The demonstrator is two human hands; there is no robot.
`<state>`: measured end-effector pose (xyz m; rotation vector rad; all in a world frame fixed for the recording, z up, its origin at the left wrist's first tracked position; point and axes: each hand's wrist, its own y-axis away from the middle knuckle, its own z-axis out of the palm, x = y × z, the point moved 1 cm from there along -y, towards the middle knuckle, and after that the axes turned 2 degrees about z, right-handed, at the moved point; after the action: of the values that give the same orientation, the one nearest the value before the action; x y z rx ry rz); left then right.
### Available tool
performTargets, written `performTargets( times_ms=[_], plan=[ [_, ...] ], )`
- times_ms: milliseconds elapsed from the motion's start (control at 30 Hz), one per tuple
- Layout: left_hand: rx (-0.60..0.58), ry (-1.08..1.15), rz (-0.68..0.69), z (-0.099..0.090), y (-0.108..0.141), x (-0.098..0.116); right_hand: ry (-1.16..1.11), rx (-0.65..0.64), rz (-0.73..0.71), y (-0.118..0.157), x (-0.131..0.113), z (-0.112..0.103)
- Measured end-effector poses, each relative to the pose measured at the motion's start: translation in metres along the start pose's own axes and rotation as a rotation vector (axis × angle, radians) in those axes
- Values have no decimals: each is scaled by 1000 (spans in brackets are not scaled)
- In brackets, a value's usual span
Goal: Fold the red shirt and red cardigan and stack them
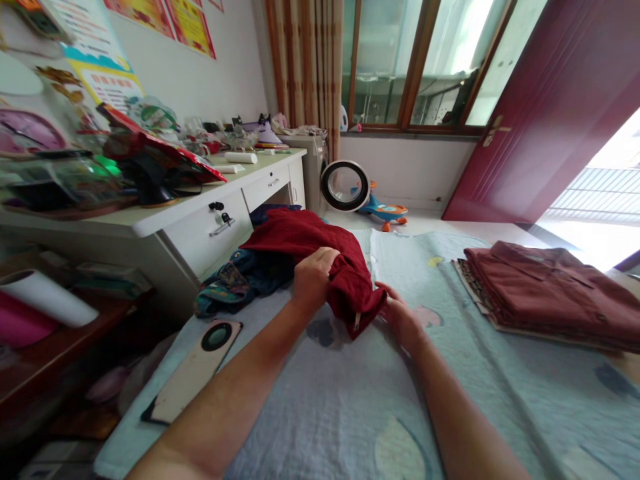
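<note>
A dark red garment [310, 233] with a small zipper pull lies bunched on the light blue bedding [350, 427]. Its near end is lifted between my hands. My left hand [315, 277] is closed on the red cloth from the left side. My right hand [397, 313] pinches the garment's right edge near the zipper end. Under and to the left of the red garment, a dark blue patterned cloth [240, 280] lies crumpled. On the right side of the bed rests a folded stack of brownish-red clothes [545, 287].
A phone [193, 373] lies on the bed's left edge. A white desk [195, 227] with clutter on top stands at the left. Beyond the bed are an open round washer door [345, 186], a blue and orange toy [385, 210] and a red door [540, 87].
</note>
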<state>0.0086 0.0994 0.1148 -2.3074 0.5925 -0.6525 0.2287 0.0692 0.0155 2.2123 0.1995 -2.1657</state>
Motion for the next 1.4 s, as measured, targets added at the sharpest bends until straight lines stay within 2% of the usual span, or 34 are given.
performTargets(
  times_ms=[100,200,300,400,467,533,600,767,867,967,1033,1100,1167,1200,1300,1400],
  plan=[
    [-115,11,105,11,19,18,-247,-122,81,6,-6,-1],
    [-338,71,278,27,47,38,-466,-220,119,11,-7,2],
    [-517,183,438,38,75,56,-496,-174,161,14,-5,5],
    [-594,318,483,35,90,67,-386,-92,209,15,-5,7],
    [-614,417,475,26,90,67,-334,-57,212,14,-8,7],
    [-585,476,435,14,84,58,-313,-32,215,13,-11,4],
    [-539,414,352,3,74,40,-292,-11,230,12,-13,-4],
    [-600,-165,85,-7,51,-35,-249,55,236,18,-17,-38],
    [-588,-335,29,-1,34,-72,-227,-22,216,24,-25,-49],
    [-632,-336,75,15,16,-86,-116,-170,183,25,-40,-49],
    [-723,-278,93,28,10,-86,-5,-226,174,24,-51,-49],
    [-788,-224,43,39,7,-80,137,-230,149,22,-60,-52],
    [-782,-204,-32,45,9,-71,368,-162,91,18,-70,-59],
    [-760,-201,-62,46,10,-65,524,-84,53,15,-74,-63],
    [-711,-136,-106,46,18,-36,1014,301,-71,6,-87,-78],
    [-700,30,-142,45,31,6,1221,666,-219,-8,-95,-86]
  ],
)
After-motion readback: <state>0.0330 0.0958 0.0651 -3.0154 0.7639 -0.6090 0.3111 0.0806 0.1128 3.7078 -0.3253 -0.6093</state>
